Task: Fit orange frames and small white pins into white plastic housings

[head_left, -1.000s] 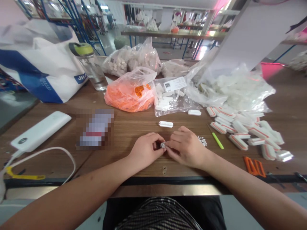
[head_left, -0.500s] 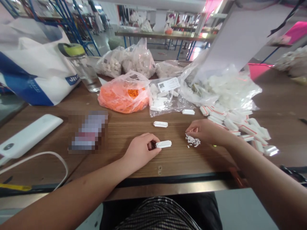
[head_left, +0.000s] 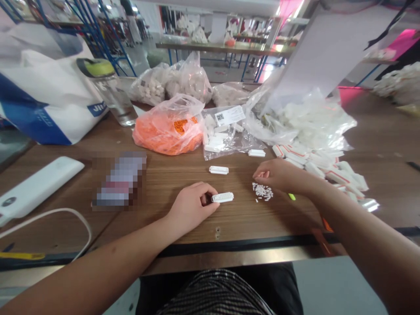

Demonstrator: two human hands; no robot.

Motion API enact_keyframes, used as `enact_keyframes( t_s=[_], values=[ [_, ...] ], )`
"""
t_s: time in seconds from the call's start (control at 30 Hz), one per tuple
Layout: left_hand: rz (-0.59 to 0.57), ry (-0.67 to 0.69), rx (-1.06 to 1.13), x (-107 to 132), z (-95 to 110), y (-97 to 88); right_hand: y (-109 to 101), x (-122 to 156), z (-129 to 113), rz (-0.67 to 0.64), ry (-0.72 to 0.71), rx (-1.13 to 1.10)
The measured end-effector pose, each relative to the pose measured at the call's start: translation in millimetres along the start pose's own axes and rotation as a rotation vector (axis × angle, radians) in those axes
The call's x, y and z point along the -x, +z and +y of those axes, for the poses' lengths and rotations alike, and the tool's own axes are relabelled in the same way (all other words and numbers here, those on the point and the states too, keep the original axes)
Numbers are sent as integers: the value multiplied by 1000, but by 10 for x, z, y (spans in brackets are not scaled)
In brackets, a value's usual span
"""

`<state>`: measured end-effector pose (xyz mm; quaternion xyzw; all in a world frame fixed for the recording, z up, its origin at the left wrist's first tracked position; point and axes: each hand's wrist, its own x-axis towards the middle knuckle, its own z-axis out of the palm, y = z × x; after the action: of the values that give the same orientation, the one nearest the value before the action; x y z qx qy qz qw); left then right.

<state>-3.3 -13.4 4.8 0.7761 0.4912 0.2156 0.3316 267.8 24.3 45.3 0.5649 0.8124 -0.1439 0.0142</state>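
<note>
Wooden workbench (head_left: pixel 157 223): left hand (head_left: pixel 192 208) pinches one white plastic part (head_left: pixel 222 197); right hand (head_left: pixel 278 173), fingertips pressed together, sits just above one heap of white pieces (head_left: pixel 262 191); second white part (head_left: pixel 218 170) lies apart.

Bright, even indoor light, soft shadows, and strong wide-angle bending toward the edges.

A plastic strip (head_left: pixel 222 197) lies left of what seem small pins (head_left: pixel 262 191) — plastic bags (head_left: pixel 167 131) behind both, on the table (head_left: pixel 173 173).
</note>
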Motion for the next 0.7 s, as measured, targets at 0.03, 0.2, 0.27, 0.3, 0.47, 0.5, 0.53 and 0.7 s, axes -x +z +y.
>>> enact_keyframes(
  t_s=[0.03, 0.2, 0.27, 0.3, 0.47, 0.5, 0.53, 0.7],
  values=[
    [-1, 3, 2, 1, 0, -2, 4, 4, -2, 0, 36, -1],
    [6, 17, 14, 8, 2, -9, 81, 20, -39, 11, 48, 26],
    [9, 12, 19, 7, -1, -4, 99, 27, -61, 20, 38, 59],
    [10, 9, 22, 6, -3, 0, 103, 32, -70, 24, 36, 75],
    [16, 4, 26, 8, -4, 11, 100, 40, -66, 13, 37, 59],
    [18, 4, 26, 8, -4, 11, 98, 37, -60, 0, 44, 45],
    [20, 3, 26, 8, -4, 11, 95, 34, -56, -15, 50, 34],
    [15, -3, 24, 2, -6, 17, 79, 4, -82, -34, 78, 47]
  ],
)
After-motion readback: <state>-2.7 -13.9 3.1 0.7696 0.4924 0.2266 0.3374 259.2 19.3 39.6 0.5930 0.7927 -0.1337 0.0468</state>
